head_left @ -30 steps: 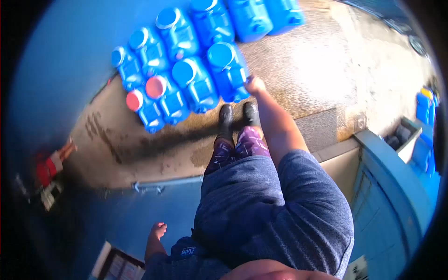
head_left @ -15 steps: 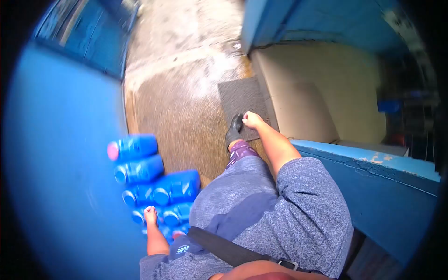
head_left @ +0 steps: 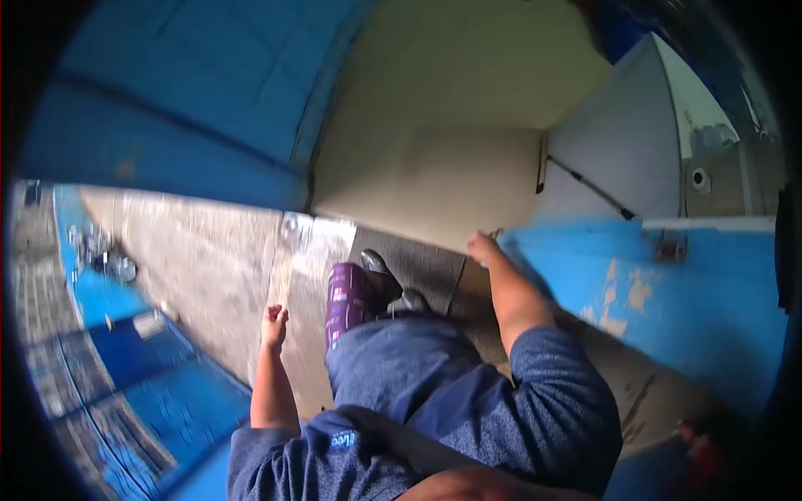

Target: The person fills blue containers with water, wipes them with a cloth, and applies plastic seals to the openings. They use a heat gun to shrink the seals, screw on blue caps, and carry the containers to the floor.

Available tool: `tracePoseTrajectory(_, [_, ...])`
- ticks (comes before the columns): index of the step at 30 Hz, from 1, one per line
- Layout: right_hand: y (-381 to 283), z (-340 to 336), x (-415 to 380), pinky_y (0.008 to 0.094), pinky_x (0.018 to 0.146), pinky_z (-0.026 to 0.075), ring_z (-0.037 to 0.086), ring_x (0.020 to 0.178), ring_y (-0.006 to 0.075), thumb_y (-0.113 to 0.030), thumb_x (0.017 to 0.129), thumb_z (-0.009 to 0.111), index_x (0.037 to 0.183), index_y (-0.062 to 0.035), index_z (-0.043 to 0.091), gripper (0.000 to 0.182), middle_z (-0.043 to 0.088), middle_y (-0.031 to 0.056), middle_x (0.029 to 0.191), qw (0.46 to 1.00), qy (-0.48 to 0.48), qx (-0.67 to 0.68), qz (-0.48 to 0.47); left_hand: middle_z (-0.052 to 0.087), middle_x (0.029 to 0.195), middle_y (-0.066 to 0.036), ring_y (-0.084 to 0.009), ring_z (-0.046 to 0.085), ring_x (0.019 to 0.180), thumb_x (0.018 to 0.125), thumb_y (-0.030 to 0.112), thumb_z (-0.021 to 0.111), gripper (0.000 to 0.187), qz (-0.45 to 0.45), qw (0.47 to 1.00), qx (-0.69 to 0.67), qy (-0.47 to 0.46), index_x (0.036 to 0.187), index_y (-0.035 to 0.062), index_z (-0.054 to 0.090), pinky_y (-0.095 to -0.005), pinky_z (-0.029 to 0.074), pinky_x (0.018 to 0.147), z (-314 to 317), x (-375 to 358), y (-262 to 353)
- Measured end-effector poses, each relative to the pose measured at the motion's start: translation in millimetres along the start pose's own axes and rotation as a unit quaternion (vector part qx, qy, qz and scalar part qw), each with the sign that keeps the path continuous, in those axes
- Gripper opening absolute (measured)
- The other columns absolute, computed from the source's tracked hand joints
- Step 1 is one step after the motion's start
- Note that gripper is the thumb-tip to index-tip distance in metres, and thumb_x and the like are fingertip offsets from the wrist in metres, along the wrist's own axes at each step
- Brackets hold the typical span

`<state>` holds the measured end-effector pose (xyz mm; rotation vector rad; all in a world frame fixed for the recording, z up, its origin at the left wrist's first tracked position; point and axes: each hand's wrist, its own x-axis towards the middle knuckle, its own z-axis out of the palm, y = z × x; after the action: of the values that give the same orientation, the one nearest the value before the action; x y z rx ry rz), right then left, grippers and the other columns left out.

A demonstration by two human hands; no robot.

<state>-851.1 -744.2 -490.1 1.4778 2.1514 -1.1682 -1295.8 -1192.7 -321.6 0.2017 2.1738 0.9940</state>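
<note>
Head view, doorway: my left hand hangs loosely open and empty over the concrete floor, my right hand, loosely curled and empty, swings beside the blue door, boots on the grey mat.

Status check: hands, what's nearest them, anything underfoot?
Left hand open, empty, hanging over wet concrete floor. Right hand loosely closed, grip looks empty, beside blue wall. Dark doormat underfoot at the doorway.
</note>
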Motion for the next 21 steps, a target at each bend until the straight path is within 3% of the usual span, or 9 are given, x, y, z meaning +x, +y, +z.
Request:
tracePoseTrajectory(5, [23.6, -0.6, -3.2, 0.0484, 0.071, 0.051, 0.066, 0.080, 0.0396, -0.028, 0.088, 0.059, 0.080, -0.0049, 0.066, 0.026, 0.068, 0.0216, 0.087, 0.997, 0.046, -0.014, 0.055, 0.068, 0.088, -0.008, -0.0193, 0.063, 0.077, 0.092, 0.017, 0.065, 0.018, 0.175, 0.962, 0.204, -0.051, 0.104, 0.0034, 0.062, -0.0341, 0.051, 0.070, 43.5, 154.3, 87.2])
tracePoseTrajectory(7, [53.6, 26.9, -18.4, 0.0483, 0.067, 0.049, 0.062, 0.074, 0.0373, -0.030, 0.089, 0.058, 0.077, -0.0084, 0.064, 0.026, 0.063, 0.0188, 0.078, 0.985, 0.169, 0.002, 0.031, 0.070, 0.083, -0.009, -0.0203, 0.065, 0.077, 0.091, 0.018, 0.068, 0.016, 0.360, 0.829, 0.379, -0.200, 0.087, 0.0024, 0.064, -0.0346, 0.052, 0.069, 36.0, 228.0, 89.7])
tracePoseTrajectory(8, [52.4, 15.4, -38.4, 0.0489, 0.067, 0.049, 0.063, 0.076, 0.0360, -0.028, 0.090, 0.054, 0.075, -0.0081, 0.065, 0.027, 0.064, 0.0174, 0.076, 0.988, 0.068, -0.127, -0.063, 0.070, 0.081, -0.009, -0.0195, 0.066, 0.077, 0.089, 0.025, 0.071, 0.024, 0.305, 0.884, 0.239, -0.263, 0.083, 0.0024, 0.065, -0.0349, 0.053, 0.068, 37.2, 227.0, 114.1])
tracePoseTrajectory(10, [48.7, 3.3, -78.6, 0.0496, 0.072, 0.051, 0.064, 0.079, 0.0351, -0.026, 0.088, 0.050, 0.074, -0.0080, 0.068, 0.029, 0.067, 0.0166, 0.078, 0.979, -0.048, -0.176, -0.092, 0.070, 0.084, -0.007, -0.0179, 0.066, 0.070, 0.088, 0.037, 0.073, 0.034, -0.074, 0.818, 0.383, -0.424, 0.097, 0.0044, 0.068, -0.0344, 0.053, 0.065, 29.8, 243.0, 215.6])
tracePoseTrajectory(12, [-4.1, -44.7, -127.9, 0.0495, 0.075, 0.052, 0.066, 0.080, 0.0361, -0.030, 0.089, 0.051, 0.077, -0.0077, 0.070, 0.032, 0.069, 0.0169, 0.084, 0.979, -0.099, -0.173, -0.054, 0.068, 0.075, -0.008, -0.0162, 0.067, 0.069, 0.087, 0.039, 0.073, 0.034, -0.086, 0.820, 0.438, -0.358, 0.087, 0.0053, 0.070, -0.0345, 0.051, 0.059, 21.5, 261.7, 295.0])
tracePoseTrajectory(14, [-33.6, -65.0, -145.9, 0.0495, 0.076, 0.052, 0.066, 0.080, 0.0365, -0.031, 0.089, 0.051, 0.079, -0.0074, 0.070, 0.032, 0.069, 0.0178, 0.085, 0.991, -0.095, -0.089, 0.028, 0.069, 0.072, -0.012, -0.0204, 0.066, 0.064, 0.085, 0.033, 0.074, 0.029, 0.097, 0.779, 0.464, -0.409, 0.083, 0.0035, 0.071, -0.0406, 0.050, 0.059, 28.8, 328.5, 353.7])
tracePoseTrajectory(15, [-47.9, -66.8, -153.3, 0.0495, 0.076, 0.052, 0.066, 0.080, 0.0370, -0.033, 0.089, 0.052, 0.080, -0.0072, 0.071, 0.033, 0.069, 0.0187, 0.087, 0.991, -0.105, -0.012, 0.077, 0.062, 0.061, -0.008, -0.0212, 0.059, 0.057, 0.082, 0.022, 0.072, 0.027, 0.201, 0.759, 0.531, -0.318, 0.066, 0.0021, 0.065, -0.0404, 0.045, 0.053, 45.8, 341.7, 402.5])
tracePoseTrajectory(18, [-99.8, -100.6, -157.1, 0.0482, 0.075, 0.052, 0.067, 0.082, 0.0362, -0.035, 0.084, 0.056, 0.079, -0.0049, 0.069, 0.034, 0.070, 0.0192, 0.085, 0.942, 0.017, 0.180, 0.284, 0.054, 0.055, -0.010, -0.0231, 0.054, 0.052, 0.080, 0.013, 0.062, 0.027, 0.056, 0.909, 0.307, -0.275, 0.056, 0.0036, 0.057, -0.0415, 0.042, 0.050, 115.1, 400.6, 514.0])
tracePoseTrajectory(21, [-100.5, -106.6, -92.6, 0.0480, 0.074, 0.052, 0.067, 0.081, 0.0367, -0.032, 0.083, 0.056, 0.079, -0.0045, 0.069, 0.031, 0.069, 0.0195, 0.084, 0.892, 0.079, 0.277, 0.347, 0.055, 0.057, -0.008, -0.0206, 0.052, 0.052, 0.083, 0.010, 0.059, 0.022, -0.040, 0.923, 0.290, -0.250, 0.061, 0.0069, 0.058, -0.0372, 0.040, 0.048, 228.7, 415.5, 631.7])
